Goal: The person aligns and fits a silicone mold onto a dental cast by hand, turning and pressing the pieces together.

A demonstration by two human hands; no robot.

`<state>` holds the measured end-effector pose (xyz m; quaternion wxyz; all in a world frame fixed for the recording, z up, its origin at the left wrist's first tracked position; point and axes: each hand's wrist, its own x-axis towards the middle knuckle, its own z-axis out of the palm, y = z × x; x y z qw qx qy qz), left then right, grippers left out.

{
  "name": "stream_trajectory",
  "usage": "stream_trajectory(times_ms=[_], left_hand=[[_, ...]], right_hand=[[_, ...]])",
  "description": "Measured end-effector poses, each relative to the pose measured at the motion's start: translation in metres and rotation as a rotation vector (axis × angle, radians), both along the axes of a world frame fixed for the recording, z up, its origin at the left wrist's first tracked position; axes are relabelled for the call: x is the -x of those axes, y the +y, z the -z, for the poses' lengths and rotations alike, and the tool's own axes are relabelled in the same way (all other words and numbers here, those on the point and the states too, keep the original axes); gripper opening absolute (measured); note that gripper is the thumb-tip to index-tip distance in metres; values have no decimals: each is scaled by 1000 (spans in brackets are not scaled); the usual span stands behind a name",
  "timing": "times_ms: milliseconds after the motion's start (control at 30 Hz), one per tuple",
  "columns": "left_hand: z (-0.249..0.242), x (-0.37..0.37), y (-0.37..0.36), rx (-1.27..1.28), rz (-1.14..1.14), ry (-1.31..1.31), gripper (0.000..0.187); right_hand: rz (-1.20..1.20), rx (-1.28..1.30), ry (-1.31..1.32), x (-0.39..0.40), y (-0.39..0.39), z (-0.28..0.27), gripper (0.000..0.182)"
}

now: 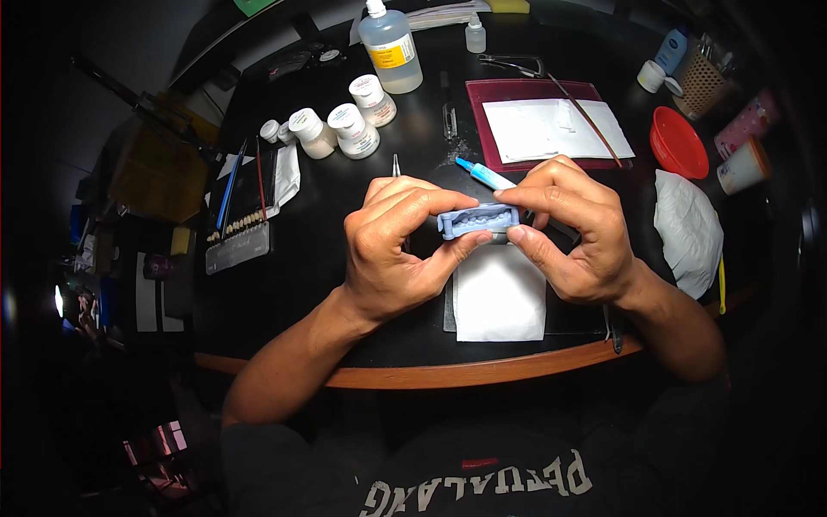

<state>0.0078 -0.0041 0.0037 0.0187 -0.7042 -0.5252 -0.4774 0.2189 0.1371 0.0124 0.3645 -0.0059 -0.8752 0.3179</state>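
Head view looks down at both hands meeting over a dark tabletop (413, 172). Left hand (392, 250) and right hand (573, 233) each pinch one end of a small blue dental mould (478, 220), thumbs below and fingers curled over the top, holding it level just above a white paper square (500, 297). The right hand also seems to grip a thin blue-tipped applicator (482, 172) that angles up and away from the mould.

By my reading, the step in hand is close work on the mould's tooth cavities; the next move calls for a steady hold and fine control of the applicator tip.

Around them stand three white jars (345, 125), a clear bottle with a yellow label (390, 47), a tooth shade strip (237, 237), a maroon mat (482, 121) with white paper, a red bowl (678, 142) and a crumpled white cloth (687, 228). Nothing lies between the hands and the paper.
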Motion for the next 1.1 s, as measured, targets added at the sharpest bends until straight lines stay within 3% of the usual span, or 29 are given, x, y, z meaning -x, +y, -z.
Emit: stream_trajectory(times_ms=[1100], left_hand=[[-2,-1,0,-18,-4,4,32]], right_hand=[[-2,-2,27,2,-1,0,27]])
